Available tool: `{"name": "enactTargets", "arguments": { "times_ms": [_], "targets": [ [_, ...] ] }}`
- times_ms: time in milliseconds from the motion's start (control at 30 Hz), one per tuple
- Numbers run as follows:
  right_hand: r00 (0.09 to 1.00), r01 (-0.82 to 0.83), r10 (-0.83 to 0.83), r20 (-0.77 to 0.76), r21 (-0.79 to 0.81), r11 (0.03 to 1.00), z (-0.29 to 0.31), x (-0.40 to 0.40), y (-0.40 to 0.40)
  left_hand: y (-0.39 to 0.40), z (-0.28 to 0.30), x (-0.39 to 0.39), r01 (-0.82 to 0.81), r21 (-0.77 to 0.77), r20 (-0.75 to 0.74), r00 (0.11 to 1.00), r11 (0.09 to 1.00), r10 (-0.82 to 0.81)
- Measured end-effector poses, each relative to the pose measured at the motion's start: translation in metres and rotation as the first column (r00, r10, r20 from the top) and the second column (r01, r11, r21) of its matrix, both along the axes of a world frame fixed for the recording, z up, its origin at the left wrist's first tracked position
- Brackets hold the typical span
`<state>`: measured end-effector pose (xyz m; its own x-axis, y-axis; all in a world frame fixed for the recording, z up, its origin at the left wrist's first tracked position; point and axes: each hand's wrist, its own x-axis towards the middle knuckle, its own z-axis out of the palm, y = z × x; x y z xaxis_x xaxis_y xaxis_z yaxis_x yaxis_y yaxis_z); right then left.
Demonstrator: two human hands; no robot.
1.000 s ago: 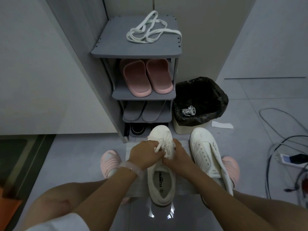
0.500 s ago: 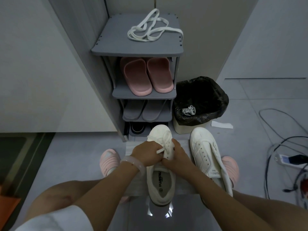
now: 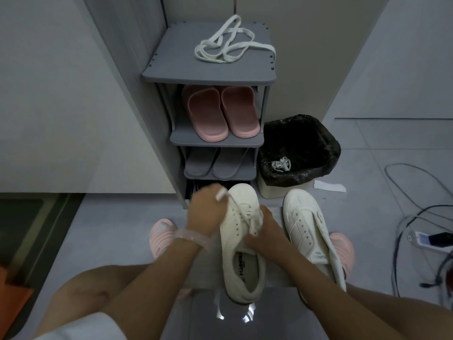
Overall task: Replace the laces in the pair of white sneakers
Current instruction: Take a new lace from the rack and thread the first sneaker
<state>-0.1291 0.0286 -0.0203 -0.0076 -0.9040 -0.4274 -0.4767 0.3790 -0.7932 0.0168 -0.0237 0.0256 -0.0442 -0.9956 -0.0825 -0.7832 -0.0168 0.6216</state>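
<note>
The sneaker (image 3: 241,244) I am working on lies on the grey mat (image 3: 203,273) between my two hands, toe pointing away from me toward the rack (image 3: 208,74). My left hand (image 3: 206,209) is raised just above and left of its toe, fingers curled, pinching the end of the lace (image 3: 239,204); that lace runs taut from my fingertips down to the eyelets, where it is partly threaded. My right hand (image 3: 267,236) grips the shoe's right side at the middle, thumb pressed across the tongue near the opening and the other fingers wrapped round the outer wall, out of my sight. A pale bracelet (image 3: 193,238) sits on my left wrist. Just right of my right hand, close but apart, the second sneaker (image 3: 310,231) lies with bare eyelets. Beyond my left fingertips stands the rack, and on its top board, well away from my hands, rests a loose white lace bundle (image 3: 231,44). Pink slippers (image 3: 220,114) fill the shelf below it, grey slippers (image 3: 215,164) the next one down. Beyond my right hand, beside the rack, a bin (image 3: 301,153) with a black liner holds a crumpled old lace (image 3: 282,164). Cables (image 3: 414,217) trail over the floor far to the right of my right hand.
</note>
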Motion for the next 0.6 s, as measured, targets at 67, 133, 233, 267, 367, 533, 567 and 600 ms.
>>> {"name": "enactTargets", "arguments": {
  "times_ms": [67,133,233,267,367,533,567,600],
  "targets": [
    [1.0,0.002,-0.003,0.02,0.044,0.999,-0.004,0.001,-0.001,-0.014,0.008,0.018,-0.171,-0.034,-0.096,0.981,0.985,0.167],
    [1.0,-0.016,0.015,0.009,0.061,0.998,-0.006,0.002,-0.002,-0.015,0.011,0.026,-0.125,0.05,-0.017,0.992,0.991,0.126],
    [1.0,-0.007,0.008,-0.024,0.042,0.999,-0.008,0.005,0.0,-0.004,0.004,0.017,0.091,0.151,0.114,0.987,0.984,-0.109],
    [0.999,0.02,-0.02,-0.033,0.018,1.0,-0.008,0.006,0.001,-0.001,0.001,0.011,0.149,0.159,0.116,0.979,0.976,-0.168],
    [0.984,0.101,-0.117,-0.138,-0.114,0.988,-0.007,0.005,0.002,0.004,-0.003,-0.003,0.176,0.063,0.152,0.971,0.982,-0.184],
    [0.98,0.121,-0.142,-0.138,-0.148,0.982,-0.003,0.001,-0.002,0.011,-0.008,-0.005,0.319,-0.035,0.272,0.915,0.947,-0.298],
    [0.982,0.16,-0.169,-0.081,-0.114,0.981,-0.001,0.001,-0.004,0.012,-0.01,-0.005,0.362,0.008,0.289,0.891,0.932,-0.349],
    [0.979,0.203,-0.204,-0.016,-0.066,0.977,0.001,0.001,-0.005,0.014,-0.014,-0.006,0.392,0.056,0.307,0.868,0.918,-0.389]
  ]
}}
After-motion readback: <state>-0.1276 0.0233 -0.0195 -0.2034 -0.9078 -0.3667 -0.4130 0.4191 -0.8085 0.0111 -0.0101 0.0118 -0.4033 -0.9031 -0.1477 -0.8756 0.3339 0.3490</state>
